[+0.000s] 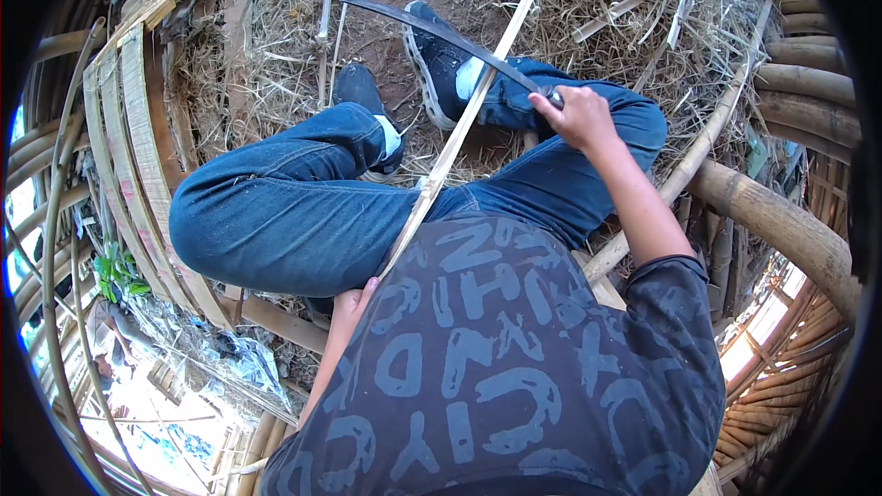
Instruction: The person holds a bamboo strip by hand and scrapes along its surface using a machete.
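Note:
My right hand (577, 118) is closed round the handle of a long, slightly curved machete (441, 32). Its dark blade points up and left and crosses a pale, narrow strip of split bamboo or wood (469, 119); whether the edge touches the strip I cannot tell. The strip runs slantwise between my bent legs, from the far top edge down to my left side. At its near end, partly covered by my shirt, my left hand (349, 310) grips it with the thumb showing; the other fingers are hidden.
Dry straw and shavings (634, 9) cover the earth around my shoes (432, 55). Wooden slats (138, 119) stand at my left. Thick bamboo poles (772, 230) lie close to my right arm, and bamboo walls curve round both sides. Clear plastic (248, 363) lies at lower left.

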### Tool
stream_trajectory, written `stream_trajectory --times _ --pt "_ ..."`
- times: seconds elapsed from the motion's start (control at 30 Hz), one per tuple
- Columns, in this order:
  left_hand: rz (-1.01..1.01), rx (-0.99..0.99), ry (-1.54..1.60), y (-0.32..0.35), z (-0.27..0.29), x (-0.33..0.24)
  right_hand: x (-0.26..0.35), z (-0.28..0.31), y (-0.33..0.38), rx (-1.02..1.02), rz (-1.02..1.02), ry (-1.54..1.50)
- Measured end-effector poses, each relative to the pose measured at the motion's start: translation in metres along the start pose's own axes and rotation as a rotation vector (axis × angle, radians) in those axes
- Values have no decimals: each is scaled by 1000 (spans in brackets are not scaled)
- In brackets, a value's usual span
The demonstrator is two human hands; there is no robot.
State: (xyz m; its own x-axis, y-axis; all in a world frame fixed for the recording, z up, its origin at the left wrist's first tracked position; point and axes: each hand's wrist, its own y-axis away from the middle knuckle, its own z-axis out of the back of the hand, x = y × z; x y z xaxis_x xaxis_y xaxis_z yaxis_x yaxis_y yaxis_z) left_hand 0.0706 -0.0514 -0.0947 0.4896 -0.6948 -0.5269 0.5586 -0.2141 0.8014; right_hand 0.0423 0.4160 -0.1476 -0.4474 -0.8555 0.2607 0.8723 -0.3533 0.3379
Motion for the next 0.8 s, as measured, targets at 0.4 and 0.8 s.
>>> stream_trajectory --times 0.4,0.8 --pt "31 31 63 -2 0 9 0 -29 -16 -68 217 107" --pt "-118 -49 -2 -9 -3 39 44 -17 -7 41 73 -146"
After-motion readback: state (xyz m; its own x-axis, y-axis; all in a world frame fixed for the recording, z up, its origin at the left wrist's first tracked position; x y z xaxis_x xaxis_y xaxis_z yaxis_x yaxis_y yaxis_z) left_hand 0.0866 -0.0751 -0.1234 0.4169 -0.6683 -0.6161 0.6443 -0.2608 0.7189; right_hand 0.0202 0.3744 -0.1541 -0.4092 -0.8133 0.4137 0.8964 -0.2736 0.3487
